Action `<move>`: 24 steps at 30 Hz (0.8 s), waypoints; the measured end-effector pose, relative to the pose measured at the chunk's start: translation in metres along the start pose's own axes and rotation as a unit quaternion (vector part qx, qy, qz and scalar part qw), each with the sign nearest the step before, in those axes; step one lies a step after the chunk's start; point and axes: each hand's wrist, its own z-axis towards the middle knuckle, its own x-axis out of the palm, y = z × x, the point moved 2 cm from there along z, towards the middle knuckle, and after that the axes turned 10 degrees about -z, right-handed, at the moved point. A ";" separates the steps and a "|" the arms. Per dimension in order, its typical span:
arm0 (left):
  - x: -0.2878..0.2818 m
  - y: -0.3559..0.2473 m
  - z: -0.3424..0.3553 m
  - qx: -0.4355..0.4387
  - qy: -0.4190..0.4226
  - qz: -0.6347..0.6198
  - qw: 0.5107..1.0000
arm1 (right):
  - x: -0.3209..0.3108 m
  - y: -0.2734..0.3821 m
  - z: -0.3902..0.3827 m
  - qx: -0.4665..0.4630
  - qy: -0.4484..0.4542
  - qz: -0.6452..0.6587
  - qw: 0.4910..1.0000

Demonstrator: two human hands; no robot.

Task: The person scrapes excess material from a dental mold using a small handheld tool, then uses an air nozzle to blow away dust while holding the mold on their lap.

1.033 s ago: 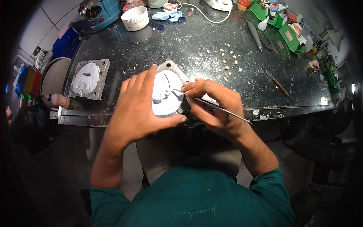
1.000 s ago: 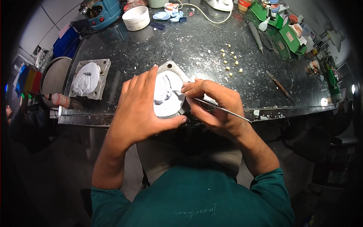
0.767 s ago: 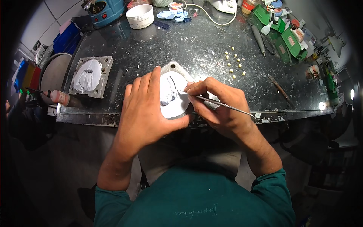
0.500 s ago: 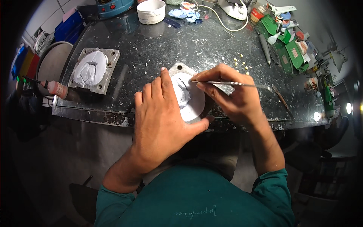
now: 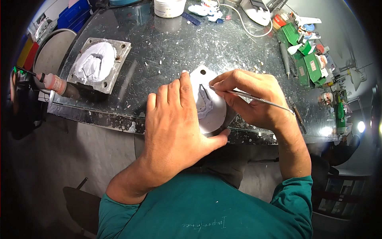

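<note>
Close to the bench's near edge lies a metal flask half [image 5: 197,73] filled with white plaster [image 5: 217,113]. A dark horseshoe-shaped groove shows in the plaster, partly hidden by my left hand [image 5: 173,119]. That hand spans the flask's left side with straight fingers, its thumb round the near edge, holding it. My right hand [image 5: 254,95] pinches a slim metal carving tool [image 5: 274,105] like a pen. The tool's working tip is at the far end of the groove, partly hidden by the fingers.
A second plaster-filled flask half [image 5: 114,73] rests at left, beside a dropper bottle of pink liquid [image 5: 55,84]. A white tub [image 5: 169,8] and blue scraps [image 5: 213,15] stand at the back. At right are a grey handpiece [image 5: 284,57], green boxes [image 5: 310,67] and another tool [image 5: 299,117].
The view has shifted slightly. The carving tool now slopes more steeply down to the right, its handle end lower. My left hand keeps its hold on the flask half.
</note>
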 end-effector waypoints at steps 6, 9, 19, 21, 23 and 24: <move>0.001 0.001 -0.001 -0.009 -0.007 0.002 1.000 | 0.002 0.012 -0.002 0.019 0.017 -0.037 0.999; 0.001 0.000 0.000 -0.008 -0.010 0.005 1.000 | 0.006 0.011 -0.003 0.005 -0.022 -0.030 0.999; 0.002 0.000 -0.001 -0.011 -0.013 -0.002 1.000 | 0.008 0.021 -0.006 0.014 -0.057 -0.060 0.996; 0.002 0.001 -0.001 -0.016 -0.009 0.003 1.000 | 0.009 0.023 -0.007 0.021 -0.051 -0.066 0.996; 0.002 0.000 -0.001 -0.014 -0.011 -0.003 1.000 | 0.010 0.024 -0.009 0.025 -0.062 -0.070 0.995; 0.002 -0.001 -0.001 -0.013 -0.014 -0.008 1.000 | 0.009 0.025 -0.010 0.026 -0.063 -0.071 0.995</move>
